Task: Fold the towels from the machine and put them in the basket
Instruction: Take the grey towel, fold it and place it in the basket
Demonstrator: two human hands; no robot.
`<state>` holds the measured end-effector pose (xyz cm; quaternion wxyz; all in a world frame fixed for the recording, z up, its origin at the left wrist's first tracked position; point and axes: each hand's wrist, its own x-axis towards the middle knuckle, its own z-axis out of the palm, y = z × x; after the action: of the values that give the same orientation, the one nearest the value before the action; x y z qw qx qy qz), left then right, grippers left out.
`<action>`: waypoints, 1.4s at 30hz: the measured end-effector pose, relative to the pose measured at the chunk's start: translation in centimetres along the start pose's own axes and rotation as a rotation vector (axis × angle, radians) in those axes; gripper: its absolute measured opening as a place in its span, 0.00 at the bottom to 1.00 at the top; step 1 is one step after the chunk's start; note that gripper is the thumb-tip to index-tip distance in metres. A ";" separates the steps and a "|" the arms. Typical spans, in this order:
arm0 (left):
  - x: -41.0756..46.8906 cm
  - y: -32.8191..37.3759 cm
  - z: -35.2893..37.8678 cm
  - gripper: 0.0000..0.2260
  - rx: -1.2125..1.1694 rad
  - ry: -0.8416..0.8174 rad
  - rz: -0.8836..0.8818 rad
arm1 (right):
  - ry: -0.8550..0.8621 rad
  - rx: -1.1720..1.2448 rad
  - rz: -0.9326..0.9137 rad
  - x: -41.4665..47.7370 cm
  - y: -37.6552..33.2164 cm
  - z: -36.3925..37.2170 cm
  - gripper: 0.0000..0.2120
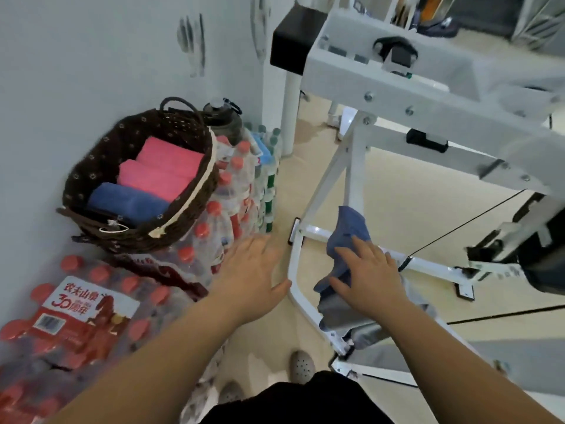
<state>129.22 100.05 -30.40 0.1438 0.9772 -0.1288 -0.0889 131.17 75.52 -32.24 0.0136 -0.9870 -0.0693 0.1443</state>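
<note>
- My left hand (250, 270) hangs over the floor, fingers straight and spread, holding nothing.
- My right hand (370, 273) lies flat on a blue towel (348, 228), fingers straight, not curled round it.
- That towel is draped over a low bar of the white machine (397, 96).
- The basket (101, 154) sits on packs of bottled water (214, 234) by the wall, well left of the machine.
- Inside it lie two folded pink towels (165, 172) and one folded blue towel (128, 203).

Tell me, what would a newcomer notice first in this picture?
Probably the dark woven basket at left, holding pink towels and a folded blue towel, atop packs of red-capped water bottles. At centre, the right hand rests on a loose blue towel draped over the white machine frame.
</note>
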 end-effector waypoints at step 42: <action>4.3 17.9 7.0 0.26 -0.377 -0.079 0.115 | 0.297 0.279 0.091 -9.0 12.7 -1.1 0.06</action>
<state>127.73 80.45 -32.17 0.3240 0.9197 -0.1708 -0.1416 124.59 61.69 -29.24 0.1538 -0.9881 -0.0010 0.0056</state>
